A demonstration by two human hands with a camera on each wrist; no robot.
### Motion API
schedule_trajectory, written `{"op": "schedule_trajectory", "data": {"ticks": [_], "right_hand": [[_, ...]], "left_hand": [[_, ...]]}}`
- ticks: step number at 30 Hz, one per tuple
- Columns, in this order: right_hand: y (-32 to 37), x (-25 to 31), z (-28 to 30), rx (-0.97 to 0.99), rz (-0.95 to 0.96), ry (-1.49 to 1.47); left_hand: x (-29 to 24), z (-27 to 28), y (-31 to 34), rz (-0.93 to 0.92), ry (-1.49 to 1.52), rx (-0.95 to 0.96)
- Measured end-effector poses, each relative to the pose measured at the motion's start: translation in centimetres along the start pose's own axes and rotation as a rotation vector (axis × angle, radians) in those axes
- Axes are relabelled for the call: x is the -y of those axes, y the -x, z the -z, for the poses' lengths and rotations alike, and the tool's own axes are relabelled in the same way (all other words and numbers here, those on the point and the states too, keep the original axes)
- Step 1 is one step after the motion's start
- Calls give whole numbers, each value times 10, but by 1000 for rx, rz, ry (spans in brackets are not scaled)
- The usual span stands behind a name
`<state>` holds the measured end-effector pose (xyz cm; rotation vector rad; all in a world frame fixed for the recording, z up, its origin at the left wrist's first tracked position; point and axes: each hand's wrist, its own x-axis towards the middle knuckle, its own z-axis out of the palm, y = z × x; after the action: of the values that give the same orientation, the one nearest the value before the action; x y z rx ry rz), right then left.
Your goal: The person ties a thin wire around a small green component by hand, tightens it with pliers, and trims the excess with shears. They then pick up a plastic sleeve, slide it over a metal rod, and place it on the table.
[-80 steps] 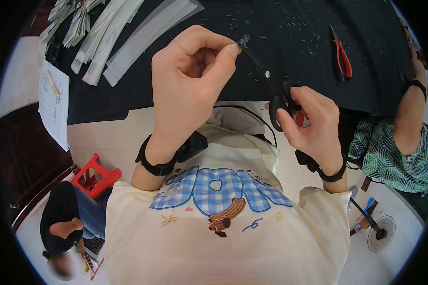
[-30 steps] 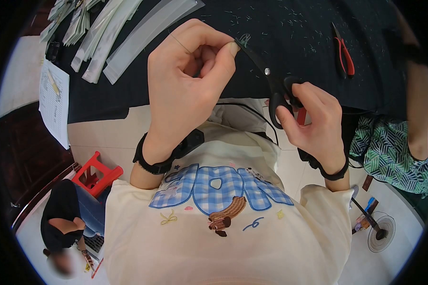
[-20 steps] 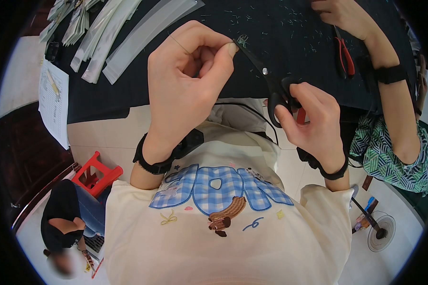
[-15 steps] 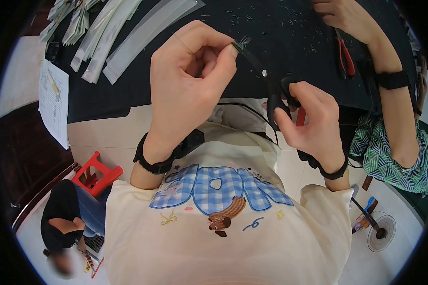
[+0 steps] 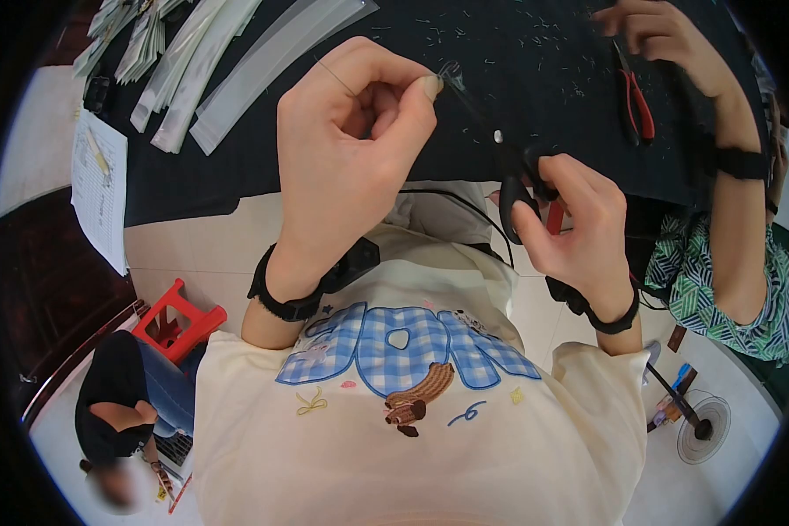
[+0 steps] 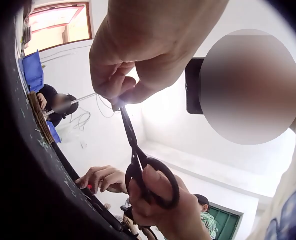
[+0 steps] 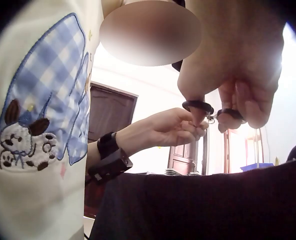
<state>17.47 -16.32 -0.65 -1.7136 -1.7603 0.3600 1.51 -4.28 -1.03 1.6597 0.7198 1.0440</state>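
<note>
My left hand (image 5: 351, 131) pinches fine strands between thumb and index finger, over the near part of the table. A small loose tuft of pale strands (image 5: 450, 70) sticks out past those fingertips, and one thin strand crosses the index finger. My right hand (image 5: 583, 215) grips black-handled scissors (image 5: 510, 188), thumb through one loop and fingers in the other. The scissors (image 6: 129, 131) point up at the pinching fingertips, with their tips right at the strands in the left wrist view. In the right wrist view, the fingers partly hide the scissors.
Red-handled pliers (image 5: 636, 105) lie on the black tablecloth (image 5: 535, 105) among scattered strand clippings. Another person's hand (image 5: 666, 39) hovers by their tip. Clear plastic sleeves (image 5: 276, 70) and a printed sheet (image 5: 101, 193) are at left. A red stool (image 5: 180, 324) stands behind.
The scissors open and close slightly at the fingertips and have shifted a little to the right. The tuft has changed shape. Another person's arm has reached in over the table near the pliers.
</note>
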Motion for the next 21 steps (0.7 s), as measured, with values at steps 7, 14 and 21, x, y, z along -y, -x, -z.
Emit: {"op": "schedule_trajectory", "data": {"ticks": [7,14,21], "right_hand": [[5,-6,7,59,-270,-184],[14,-15,-3,46,-479,-939],[9,-25,8,546,-870,-1738]], "left_hand": [[-1,5,1,24,-70,31],[-4,3,0,33,-89,31],[1,-3,-3,74,-30,-47]]}}
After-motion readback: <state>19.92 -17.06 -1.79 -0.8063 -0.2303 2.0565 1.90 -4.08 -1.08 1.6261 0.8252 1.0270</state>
